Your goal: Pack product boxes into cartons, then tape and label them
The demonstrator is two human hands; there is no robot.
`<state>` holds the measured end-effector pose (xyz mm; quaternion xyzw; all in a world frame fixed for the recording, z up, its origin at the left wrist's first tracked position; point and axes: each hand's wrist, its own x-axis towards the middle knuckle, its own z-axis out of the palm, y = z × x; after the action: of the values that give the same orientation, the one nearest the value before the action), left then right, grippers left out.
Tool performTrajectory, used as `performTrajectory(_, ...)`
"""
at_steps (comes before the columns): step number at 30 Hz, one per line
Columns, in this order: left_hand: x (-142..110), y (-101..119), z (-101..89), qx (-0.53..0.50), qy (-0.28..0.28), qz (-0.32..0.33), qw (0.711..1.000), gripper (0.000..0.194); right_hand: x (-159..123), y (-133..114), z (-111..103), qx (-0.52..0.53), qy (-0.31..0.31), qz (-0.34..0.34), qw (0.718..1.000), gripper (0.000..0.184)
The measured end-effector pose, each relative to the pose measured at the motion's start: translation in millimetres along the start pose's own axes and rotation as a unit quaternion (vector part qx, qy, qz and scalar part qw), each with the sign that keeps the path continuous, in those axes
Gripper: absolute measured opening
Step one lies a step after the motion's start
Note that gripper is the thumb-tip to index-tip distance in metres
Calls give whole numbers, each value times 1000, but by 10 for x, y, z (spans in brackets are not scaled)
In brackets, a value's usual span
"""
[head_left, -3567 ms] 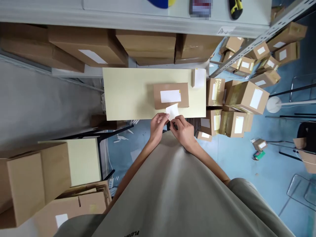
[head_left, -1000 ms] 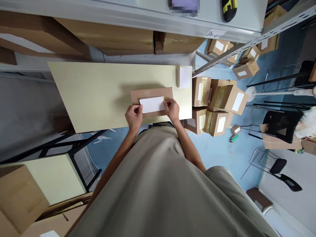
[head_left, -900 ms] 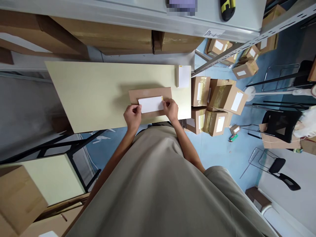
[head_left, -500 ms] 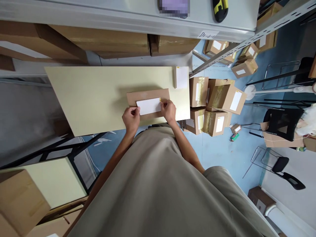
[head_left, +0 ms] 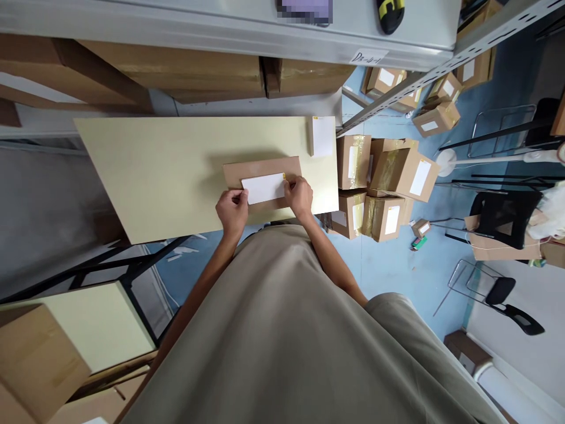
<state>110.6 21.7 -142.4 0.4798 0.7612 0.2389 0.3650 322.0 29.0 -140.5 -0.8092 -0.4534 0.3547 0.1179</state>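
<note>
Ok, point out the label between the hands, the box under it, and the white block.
Label (head_left: pixel 263 189): head view, middle of its white face.
Box (head_left: pixel 261 168): head view, bare strip beyond the label.
White block (head_left: pixel 323 136): head view, its top face.

Fingers (head_left: pixel 239 196) partly cover both ends of the white label (head_left: pixel 265 189); whether it touches the box (head_left: pixel 260 168) beneath cannot be told. The view's far edge cuts off a yellow-black tool (head_left: pixel 391 15) and a blurred purple thing (head_left: pixel 305 8).

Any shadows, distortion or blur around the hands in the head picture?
Head view: a soft shadow on the cream table, left of the carton; left hand, right hand and white label fairly sharp; wide-lens stretch toward the edges; pixelated patch over the upper shelf.
</note>
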Motion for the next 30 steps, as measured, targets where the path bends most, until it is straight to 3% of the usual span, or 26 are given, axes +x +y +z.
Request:
performTrajectory(5,22,-21,10,12,-5,-5,1000,20,-25,25,-80,-6,-17,-15,1000,32)
performTrajectory(8,34,-43,19,12,-10,-9,1000,21,-153,5,-152,-31,-29,-114,993,52)
performTrajectory(11,35,-56,30,2,-11,-6,1000,22,-294,15,-200,-68,-63,-237,967,82)
performTrajectory(13,32,-55,37,-2,-9,-5,1000,21,-344,57,-204,-89,-80,-274,954,91)
performTrajectory(20,20,-27,56,-5,-4,-4,1000,19,-340,128,-132,-87,-55,-254,962,95)
performTrajectory(24,18,-35,64,-12,0,9,1000,21,-348,12,-48,-77,-66,-273,957,95)
performTrajectory(30,24,-40,77,-9,6,29,1000,21,-342,-238,271,-82,-124,-330,932,85)
